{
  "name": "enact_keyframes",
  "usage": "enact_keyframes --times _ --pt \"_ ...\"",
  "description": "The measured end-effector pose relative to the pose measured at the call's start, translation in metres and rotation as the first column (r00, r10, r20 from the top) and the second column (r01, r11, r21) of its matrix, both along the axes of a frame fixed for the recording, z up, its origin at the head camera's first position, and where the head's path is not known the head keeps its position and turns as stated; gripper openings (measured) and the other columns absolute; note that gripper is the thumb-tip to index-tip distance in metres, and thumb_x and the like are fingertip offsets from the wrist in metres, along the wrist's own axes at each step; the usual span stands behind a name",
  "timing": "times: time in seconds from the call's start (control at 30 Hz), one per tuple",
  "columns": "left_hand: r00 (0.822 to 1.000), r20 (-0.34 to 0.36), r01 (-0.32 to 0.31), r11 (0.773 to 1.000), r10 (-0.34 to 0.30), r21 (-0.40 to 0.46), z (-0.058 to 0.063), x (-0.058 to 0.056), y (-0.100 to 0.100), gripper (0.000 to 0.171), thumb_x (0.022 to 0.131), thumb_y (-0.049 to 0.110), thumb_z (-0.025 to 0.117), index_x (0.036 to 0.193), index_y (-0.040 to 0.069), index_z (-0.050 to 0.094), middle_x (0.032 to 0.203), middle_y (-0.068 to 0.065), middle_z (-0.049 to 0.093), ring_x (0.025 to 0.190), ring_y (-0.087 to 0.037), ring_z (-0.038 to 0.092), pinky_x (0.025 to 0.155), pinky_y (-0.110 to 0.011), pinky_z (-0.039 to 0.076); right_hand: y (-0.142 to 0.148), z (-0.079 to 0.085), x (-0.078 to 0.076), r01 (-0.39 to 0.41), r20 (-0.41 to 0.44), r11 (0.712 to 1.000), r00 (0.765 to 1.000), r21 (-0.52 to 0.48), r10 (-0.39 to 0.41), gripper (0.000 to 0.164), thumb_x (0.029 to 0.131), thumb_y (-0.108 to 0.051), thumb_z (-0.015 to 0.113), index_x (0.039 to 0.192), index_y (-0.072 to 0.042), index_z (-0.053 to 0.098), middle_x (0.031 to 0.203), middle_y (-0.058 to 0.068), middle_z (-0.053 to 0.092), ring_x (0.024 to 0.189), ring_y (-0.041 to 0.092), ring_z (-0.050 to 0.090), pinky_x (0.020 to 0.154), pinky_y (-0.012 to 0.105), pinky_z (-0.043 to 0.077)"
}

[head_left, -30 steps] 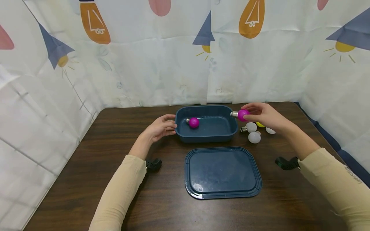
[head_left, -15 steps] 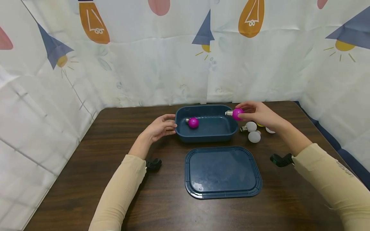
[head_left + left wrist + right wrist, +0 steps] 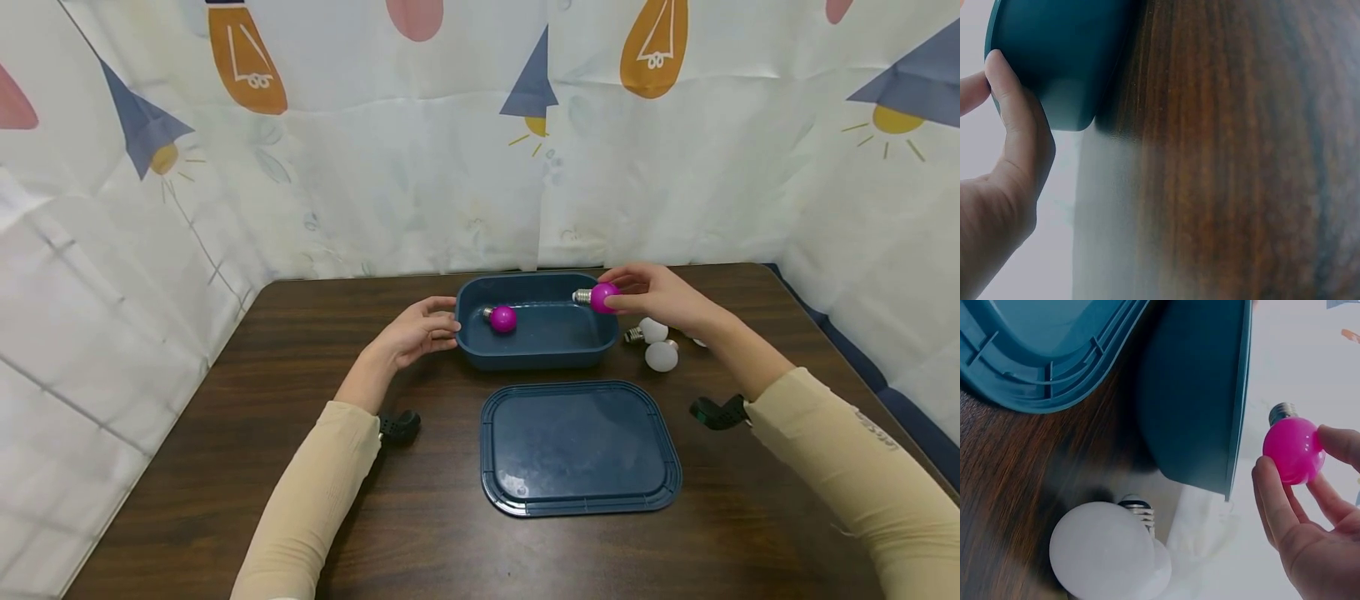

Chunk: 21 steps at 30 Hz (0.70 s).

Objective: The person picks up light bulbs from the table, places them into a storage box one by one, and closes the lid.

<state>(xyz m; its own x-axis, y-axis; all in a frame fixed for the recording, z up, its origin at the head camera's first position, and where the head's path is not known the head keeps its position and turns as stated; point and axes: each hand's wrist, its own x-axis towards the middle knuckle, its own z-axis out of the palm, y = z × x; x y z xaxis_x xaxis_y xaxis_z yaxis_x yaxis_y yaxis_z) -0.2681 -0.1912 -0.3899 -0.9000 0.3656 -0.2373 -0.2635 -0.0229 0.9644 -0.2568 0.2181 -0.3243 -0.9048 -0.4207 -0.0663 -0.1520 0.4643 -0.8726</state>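
My right hand (image 3: 652,293) pinches a magenta light bulb (image 3: 603,297) by its round glass, with the metal screw base pointing left over the right end of a dark blue plastic box (image 3: 537,363). In the right wrist view, thumb and fingertips hold the bulb (image 3: 1294,451) above rim level. Inside the box, toward its left end, lies another magenta bulb (image 3: 503,318). My left hand (image 3: 420,332) touches the box's left end from outside with relaxed fingers. The left wrist view shows fingertips (image 3: 999,62) right at the rim of the box (image 3: 1066,56).
White bulbs (image 3: 662,356) lie on the wooden table (image 3: 225,433) right of the box, partly behind my right hand and wrist. A dark blue lid (image 3: 581,450) lies flat in front of the box. A patterned white curtain (image 3: 420,167) hangs behind the table.
My right hand has moved left with the magenta bulb, from beside the box's right rim to over its right end. The left hand has stayed at the box's left end.
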Motion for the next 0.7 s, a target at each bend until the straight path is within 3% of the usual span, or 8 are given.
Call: enact_keyframes --times 0.7 --pt "1.0 0.01 -0.009 1.0 0.009 0.007 0.002 0.001 0.001 0.059 0.103 -0.002 0.055 0.157 0.004 0.031 0.143 -0.033 0.045 0.09 -0.019 0.068 0.077 -0.026 0.06 -0.021 -0.006 -0.014 -0.07 -0.003 0.997 0.998 -0.015 0.07 0.045 0.102 -0.016 0.067 0.141 0.001 0.053 0.142 0.021 0.053 0.124 0.035 0.056 0.1 0.051 0.052"
